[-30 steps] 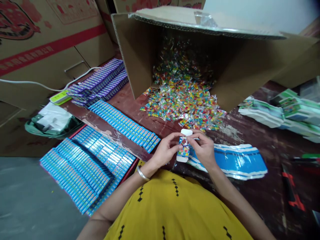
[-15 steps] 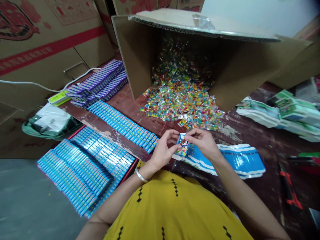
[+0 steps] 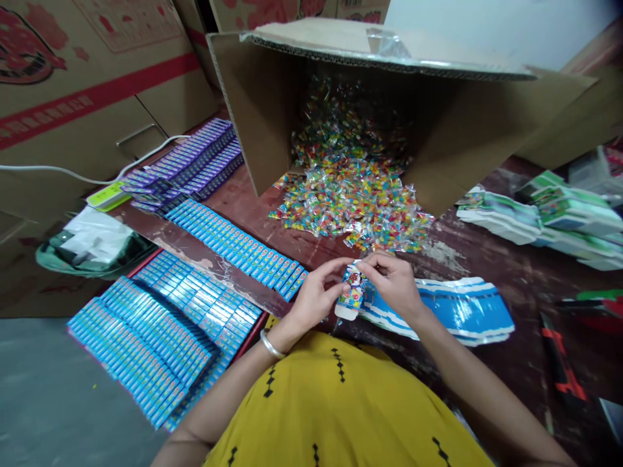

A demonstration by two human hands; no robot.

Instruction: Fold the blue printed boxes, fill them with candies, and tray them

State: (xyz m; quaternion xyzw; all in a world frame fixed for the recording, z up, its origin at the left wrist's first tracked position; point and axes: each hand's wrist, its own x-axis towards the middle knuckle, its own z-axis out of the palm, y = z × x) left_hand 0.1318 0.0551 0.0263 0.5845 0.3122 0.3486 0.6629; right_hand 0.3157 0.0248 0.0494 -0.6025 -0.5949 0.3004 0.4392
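A small printed candy box (image 3: 351, 292), blue and colourful with a white flap at its lower end, is held between both hands in front of my body. My left hand (image 3: 321, 292) pinches its left side, thumb on the printed face. At its upper right edge, the fingers of my right hand (image 3: 392, 282) are closed on the top end. Beneath and right of my right hand lies a fanned row of flat blue cartons (image 3: 467, 311). Beyond the hands, clear packets of multicoloured candies (image 3: 355, 201) spill from a cardboard box (image 3: 467, 136) lying on its side.
Finished-looking blue boxes (image 3: 238, 250) stand in a row on the table (image 3: 311, 250), with more in a red tray (image 3: 248, 334) at left. Purple boxes (image 3: 195, 155) sit behind. A red-and-black cutter (image 3: 562, 363) and green-white cartons (image 3: 559, 217) are at right.
The small box has turned more upright, and its white lower flap now shows more plainly. Both hands keep their hold on it. The whole view has shifted slightly.
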